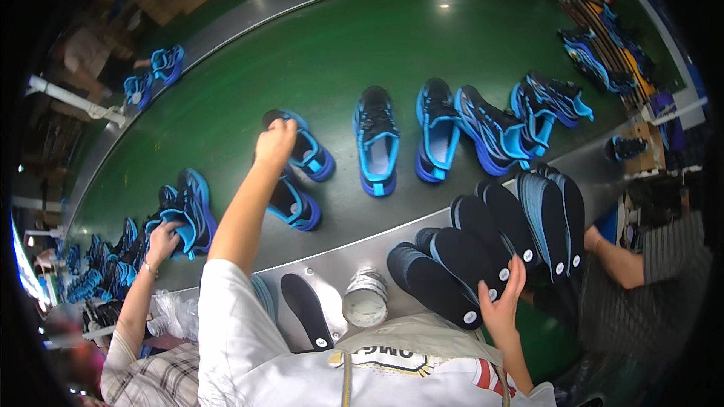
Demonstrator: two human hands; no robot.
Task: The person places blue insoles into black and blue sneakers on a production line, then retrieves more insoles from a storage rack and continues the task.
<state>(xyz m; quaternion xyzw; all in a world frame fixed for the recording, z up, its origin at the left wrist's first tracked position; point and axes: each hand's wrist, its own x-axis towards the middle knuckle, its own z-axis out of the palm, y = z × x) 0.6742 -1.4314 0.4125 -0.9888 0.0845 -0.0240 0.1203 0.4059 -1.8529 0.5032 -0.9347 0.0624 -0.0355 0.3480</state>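
Squarely under the left hand (276,142), on the green surface (324,38), lies a black and blue shoe (317,162), its toe end at the fingers and its blue heel angled down toward the right. That hand is mostly closed, fingers curled over the toe end; whether the shoe bears any lift cannot be told. Just below it sits a second shoe (296,203), partly hidden behind the left forearm. Well apart to the right, the right hand (504,301) is partly open, fingers extended and thumb spread away, touching the heel ends of the black insoles (467,260) fanned in stacks along the metal edge (339,255); no firm grip on one can be made out. Between the two arms, a single insole (305,309) lies beside a pale round container (366,300). Farther left, a co-worker's hand (164,241) touches another blue shoe (197,207).
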